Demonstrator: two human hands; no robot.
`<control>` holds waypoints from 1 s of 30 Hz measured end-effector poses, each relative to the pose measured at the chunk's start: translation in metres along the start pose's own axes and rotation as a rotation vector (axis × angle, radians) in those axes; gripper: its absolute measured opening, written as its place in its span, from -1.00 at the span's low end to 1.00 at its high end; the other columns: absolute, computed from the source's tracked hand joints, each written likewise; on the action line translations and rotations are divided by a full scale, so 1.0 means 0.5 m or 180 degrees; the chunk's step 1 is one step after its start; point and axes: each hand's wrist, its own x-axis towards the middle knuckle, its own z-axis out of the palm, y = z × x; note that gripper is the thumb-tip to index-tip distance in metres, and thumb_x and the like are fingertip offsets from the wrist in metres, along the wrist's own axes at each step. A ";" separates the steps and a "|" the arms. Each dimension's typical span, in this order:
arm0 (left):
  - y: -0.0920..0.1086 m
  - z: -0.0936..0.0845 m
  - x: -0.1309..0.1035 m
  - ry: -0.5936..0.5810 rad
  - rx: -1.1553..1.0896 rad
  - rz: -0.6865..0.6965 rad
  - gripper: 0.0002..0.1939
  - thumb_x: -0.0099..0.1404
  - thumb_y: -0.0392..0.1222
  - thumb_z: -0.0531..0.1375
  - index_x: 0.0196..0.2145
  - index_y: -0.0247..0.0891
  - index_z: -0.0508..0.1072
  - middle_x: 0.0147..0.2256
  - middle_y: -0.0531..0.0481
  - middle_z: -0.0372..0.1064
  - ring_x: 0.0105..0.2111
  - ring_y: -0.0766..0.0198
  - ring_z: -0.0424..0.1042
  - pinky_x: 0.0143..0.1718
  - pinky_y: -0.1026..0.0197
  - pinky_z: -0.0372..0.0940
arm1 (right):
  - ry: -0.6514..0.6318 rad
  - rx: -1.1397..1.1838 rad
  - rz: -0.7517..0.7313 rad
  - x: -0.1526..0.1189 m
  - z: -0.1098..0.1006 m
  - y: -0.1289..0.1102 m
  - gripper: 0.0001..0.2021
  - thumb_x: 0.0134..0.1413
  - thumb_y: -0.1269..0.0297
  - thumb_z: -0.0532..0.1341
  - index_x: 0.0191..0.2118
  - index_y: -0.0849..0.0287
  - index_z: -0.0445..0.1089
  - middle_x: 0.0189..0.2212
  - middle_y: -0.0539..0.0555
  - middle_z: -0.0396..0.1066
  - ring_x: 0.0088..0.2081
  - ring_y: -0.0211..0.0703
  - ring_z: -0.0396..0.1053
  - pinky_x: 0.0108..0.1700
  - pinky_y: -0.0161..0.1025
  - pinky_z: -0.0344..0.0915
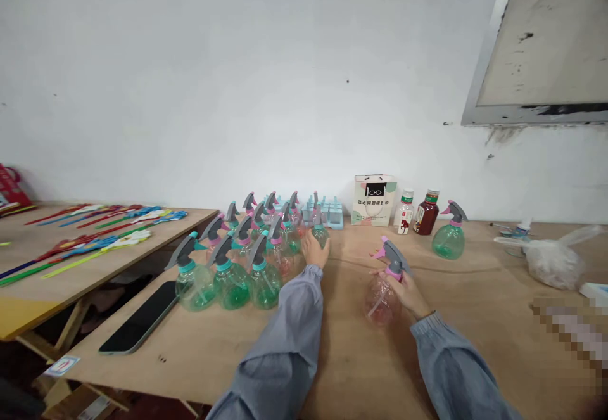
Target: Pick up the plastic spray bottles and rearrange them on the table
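My right hand (407,292) is wrapped round the neck of a clear pink spray bottle (381,303) with a grey and pink trigger head, held upright at the middle of the table. Farther back, my left hand (315,250) is closed round a green spray bottle (322,235), at the right side of a cluster. Several green and pink bottles stand close together there, among them a green spray bottle (232,284) at the front. Away to the right stands another green spray bottle (448,239) with a pink collar.
A phone (140,318) lies left of the cluster. Along the wall are a light blue rack (335,215), a paper bag (373,208), a white bottle (404,212) and a brown bottle (426,213). A plastic bag (555,261) is at right. Colourful hand-shaped sticks (102,242) cover the left table.
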 end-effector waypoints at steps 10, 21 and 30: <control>-0.023 -0.082 -0.148 -0.0116 0.0399 0.0444 -0.29 0.18 0.07 0.24 0.20 -0.23 0.16 0.16 -0.33 0.27 0.19 -0.15 0.26 0.19 -0.19 0.12 | -0.0068 0.0900 0.0279 0.000 0.012 -0.030 -0.61 -0.16 0.01 0.37 -0.20 0.12 0.49 -0.17 0.15 0.58 -0.32 0.02 0.54 -0.27 -0.11 0.42; -0.023 -0.100 -0.169 -0.0116 0.0307 0.0491 -0.29 0.17 0.05 0.25 0.20 -0.26 0.17 0.15 -0.31 0.27 0.19 -0.12 0.27 0.20 -0.17 0.15 | -0.0559 0.1016 0.0364 -0.018 0.053 -0.057 -0.66 -0.15 -0.01 0.33 -0.24 0.05 0.49 -0.19 0.09 0.56 -0.39 -0.10 0.49 -0.27 -0.15 0.39; -0.018 -0.105 -0.170 -0.0241 0.0399 0.0432 -0.28 0.18 0.04 0.25 0.21 -0.27 0.16 0.16 -0.30 0.26 0.19 -0.09 0.26 0.19 -0.15 0.16 | -0.0031 0.1188 0.0563 -0.012 0.053 -0.055 -0.74 -0.33 0.13 0.41 -0.40 0.09 0.51 -0.39 0.02 0.55 -0.37 -0.15 0.45 -0.25 -0.23 0.36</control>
